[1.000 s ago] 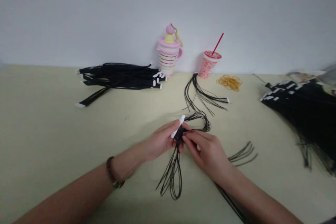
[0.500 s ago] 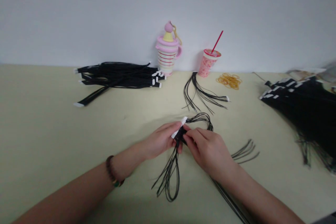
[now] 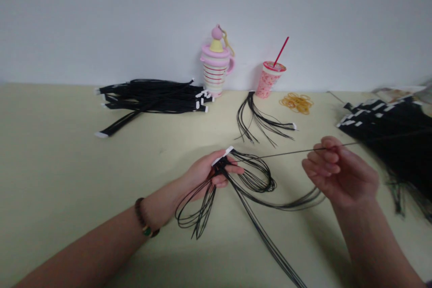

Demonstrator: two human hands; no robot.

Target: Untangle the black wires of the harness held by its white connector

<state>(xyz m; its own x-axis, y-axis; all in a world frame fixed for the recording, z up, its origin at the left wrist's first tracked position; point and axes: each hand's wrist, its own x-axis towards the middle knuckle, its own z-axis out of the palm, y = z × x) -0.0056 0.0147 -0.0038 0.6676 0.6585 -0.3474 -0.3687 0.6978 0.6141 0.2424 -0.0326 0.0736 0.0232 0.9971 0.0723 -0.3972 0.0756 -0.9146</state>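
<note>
Working left to right across my view. The pale yellow surface (image 3: pixel 50 189) fills the lower frame, with a white wall behind it. At upper left, a bundle of flat black cables (image 3: pixel 151 97) lies along the back of the surface, white connector ends mostly pointing right and one strand splaying toward the lower left.

Lower left, a beaded bracelet (image 3: pixel 143 217) sits on the left wrist. The left hand (image 3: pixel 204 173) has its grip closed around the black top of a wire harness (image 3: pixel 221 166), its white connector (image 3: pixel 222 155) sticking out past the fingers. Thin black loops of the harness hang lower left, curl at center, and run toward the bottom edge.

Back center, a pink-topped striped toy cup (image 3: pixel 215 65) stands by the wall, then a pink cup (image 3: pixel 268 80) with a red straw (image 3: pixel 281 51). In front of them lies a loose black wire bunch (image 3: pixel 251 117) ending in a small white connector, apart from the harness. Rubber bands (image 3: pixel 297 103) sit to its right.

Right of center, the right hand (image 3: pixel 340 171) is raised, its grip pinching a single strand (image 3: pixel 286 151) that stretches taut-looking across the frame. At far right, a large heap of black cables (image 3: pixel 381 130) spills off the surface's edge.
</note>
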